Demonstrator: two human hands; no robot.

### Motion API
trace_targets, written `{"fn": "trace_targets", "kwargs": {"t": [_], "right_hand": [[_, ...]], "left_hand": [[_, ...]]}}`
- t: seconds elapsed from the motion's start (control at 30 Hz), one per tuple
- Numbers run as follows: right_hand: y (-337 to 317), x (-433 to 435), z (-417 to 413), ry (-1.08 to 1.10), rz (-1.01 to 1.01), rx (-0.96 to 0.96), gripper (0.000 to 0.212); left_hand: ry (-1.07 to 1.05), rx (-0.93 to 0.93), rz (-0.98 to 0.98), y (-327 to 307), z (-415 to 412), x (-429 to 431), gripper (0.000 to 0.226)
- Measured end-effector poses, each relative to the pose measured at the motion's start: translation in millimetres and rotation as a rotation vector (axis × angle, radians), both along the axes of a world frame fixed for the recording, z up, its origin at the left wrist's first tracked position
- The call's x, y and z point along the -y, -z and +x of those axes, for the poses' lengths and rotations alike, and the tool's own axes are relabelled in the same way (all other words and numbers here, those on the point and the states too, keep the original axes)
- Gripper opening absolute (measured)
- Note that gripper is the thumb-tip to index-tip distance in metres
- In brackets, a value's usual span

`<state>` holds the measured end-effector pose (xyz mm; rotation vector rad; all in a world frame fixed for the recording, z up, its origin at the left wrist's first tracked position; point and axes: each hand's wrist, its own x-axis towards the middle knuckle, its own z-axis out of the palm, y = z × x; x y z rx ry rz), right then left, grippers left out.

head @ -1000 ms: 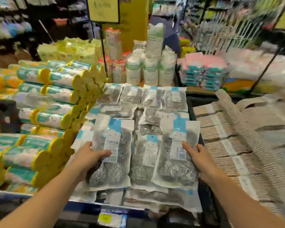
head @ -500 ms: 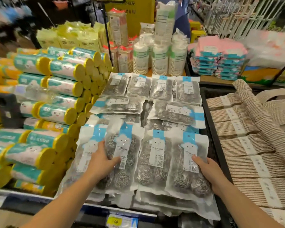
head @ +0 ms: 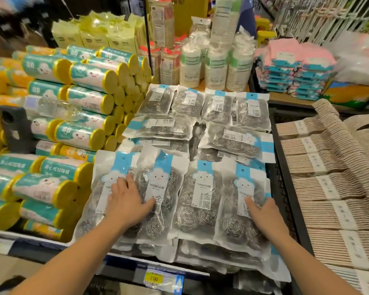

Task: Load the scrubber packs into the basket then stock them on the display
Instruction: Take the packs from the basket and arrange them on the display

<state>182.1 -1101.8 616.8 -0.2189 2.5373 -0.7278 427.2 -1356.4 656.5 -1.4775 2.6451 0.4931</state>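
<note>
- Yellow-ended bag rolls (head: 90, 75) are stacked at the left.
- Scrubber packs (head: 202, 196) fill the middle display (head: 281, 158), four in its near row.
- Left hand (head: 126, 201) lies flat, fingers spread, across the two near-left packs.
- Right hand (head: 264, 216) rests open on the near-right pack.

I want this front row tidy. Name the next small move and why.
Probably nudge the second pack rightward with the left hand: it lies tilted, overlapping the leftmost pack, while the right hand rests on the straighter end pack.
</note>
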Motion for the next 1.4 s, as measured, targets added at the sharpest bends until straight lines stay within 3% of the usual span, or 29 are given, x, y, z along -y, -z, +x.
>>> {"fn": "trace_targets", "kwargs": {"t": [0.07,0.23,0.5,0.7,0.83,1.03,1.27,1.4], "right_hand": [[2.6,-1.3,2.6,-0.029,0.104,-0.066,0.091],[1.6,-5.4,-1.4,-0.042,0.095,-0.099,0.083],[-40.7,4.5,6.6,-0.195,0.052,-0.353,0.073],[-86.2,65.6,52.0,-0.435,-0.197,-0.417,0.068],[-105.1,116.3,123.3,-0.630,-0.340,-0.373,0.064],[-104.4,174.9,266.1,-0.966,-0.428,-0.281,0.058],[-55.1,222.9,443.3,-1.271,-0.365,-0.228,0.058],[22.8,242.9,549.9,-1.344,-0.195,-0.144,0.053]], "left_hand": [[0.001,0.083,-0.046,3.0,1.8,-2.4,0.107],[0.030,0.158,-0.088,5.4,1.8,-3.9,0.114],[-0.019,-0.046,-0.084,-20.0,21.5,-8.1,0.103],[-0.143,-0.160,-0.169,-64.9,84.7,-3.6,0.085],[-0.316,-0.184,-0.157,-83.8,159.3,-5.1,0.094],[-0.586,-0.250,-0.108,-61.7,303.0,-4.4,0.081],[-0.763,-0.260,0.084,24.0,460.6,-2.0,0.081],[-0.800,-0.254,0.220,100.1,553.4,14.0,0.101]]}}
